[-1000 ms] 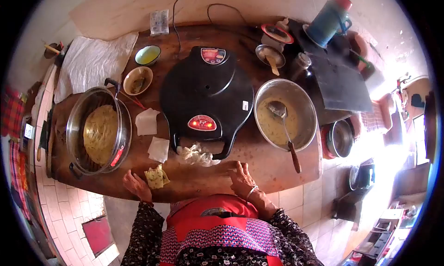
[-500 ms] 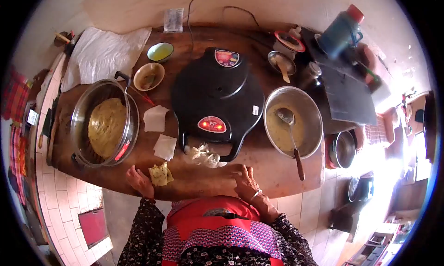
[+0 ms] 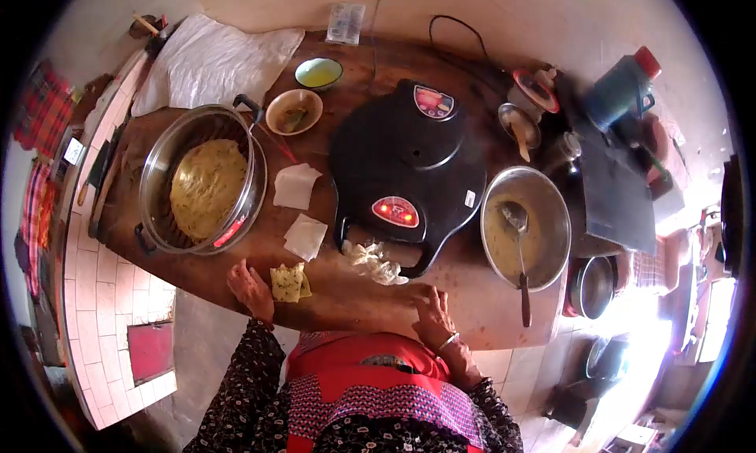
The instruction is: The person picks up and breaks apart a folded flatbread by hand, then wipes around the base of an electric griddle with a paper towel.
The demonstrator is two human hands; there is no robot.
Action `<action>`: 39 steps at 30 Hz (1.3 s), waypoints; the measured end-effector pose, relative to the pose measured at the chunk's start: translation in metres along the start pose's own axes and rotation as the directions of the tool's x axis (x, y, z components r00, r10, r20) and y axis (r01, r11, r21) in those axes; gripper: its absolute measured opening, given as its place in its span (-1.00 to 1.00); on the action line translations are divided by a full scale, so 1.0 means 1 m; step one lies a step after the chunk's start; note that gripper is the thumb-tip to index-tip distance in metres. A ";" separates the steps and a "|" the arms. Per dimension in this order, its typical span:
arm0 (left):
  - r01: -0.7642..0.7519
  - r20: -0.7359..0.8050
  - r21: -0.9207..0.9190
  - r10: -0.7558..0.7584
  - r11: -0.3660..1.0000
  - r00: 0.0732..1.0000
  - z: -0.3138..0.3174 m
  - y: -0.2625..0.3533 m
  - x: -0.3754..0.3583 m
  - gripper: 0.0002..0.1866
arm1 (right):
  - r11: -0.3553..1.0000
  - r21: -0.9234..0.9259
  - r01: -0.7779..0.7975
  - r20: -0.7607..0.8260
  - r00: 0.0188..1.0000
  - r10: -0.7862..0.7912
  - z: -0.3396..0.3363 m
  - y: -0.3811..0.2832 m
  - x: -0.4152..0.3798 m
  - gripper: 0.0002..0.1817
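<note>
My left hand rests at the table's front edge with its fingers apart and nothing in them. Just right of it lie folded pieces of herb-flecked flatbread. My right hand is at the front edge too, fingers loosely spread and empty, below the handle of a black electric griddle. The griddle's lid is down and red lights glow on its panel. A crumpled whitish cloth is on the griddle's handle. Two white paper squares lie between the griddle and a glass-lidded pot with a large flecked flatbread inside.
On the right, a metal bowl of batter holds a ladle. Two small bowls stand behind the pot, near a white sheet. At the back right are a blue thermos and a dark board.
The camera view has turned, so the table and its items appear shifted to the right. Both hands remain at the front edge, empty, with little movement of their own.
</note>
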State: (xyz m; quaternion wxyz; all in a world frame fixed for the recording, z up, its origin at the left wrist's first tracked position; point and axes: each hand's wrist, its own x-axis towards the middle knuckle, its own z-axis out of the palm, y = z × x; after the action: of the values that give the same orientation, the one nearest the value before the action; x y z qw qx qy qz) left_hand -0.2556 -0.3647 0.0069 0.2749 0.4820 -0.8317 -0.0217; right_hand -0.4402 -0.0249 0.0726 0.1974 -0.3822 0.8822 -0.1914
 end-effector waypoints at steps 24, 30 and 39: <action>0.004 -0.112 -0.038 -0.008 0.999 0.994 -0.001 0.004 0.000 -0.70 | 0.997 0.031 0.069 0.065 0.995 -0.071 -0.003 0.006 0.002 -0.27; 0.036 -0.082 -0.075 -0.042 0.997 0.996 -0.007 0.006 0.003 -0.73 | 0.998 0.032 0.060 0.082 0.995 -0.062 -0.001 0.009 0.001 -0.28; 0.060 -0.080 -0.072 -0.065 0.996 0.995 -0.005 0.003 0.002 -0.71 | 0.993 -0.017 0.114 0.067 0.991 -0.113 -0.011 -0.001 0.006 -0.24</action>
State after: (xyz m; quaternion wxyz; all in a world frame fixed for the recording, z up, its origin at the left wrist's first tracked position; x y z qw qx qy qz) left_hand -0.2565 -0.3632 0.0124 0.3246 0.4984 -0.8029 -0.0393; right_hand -0.4492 -0.0281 0.0808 0.2114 -0.4400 0.8539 -0.1805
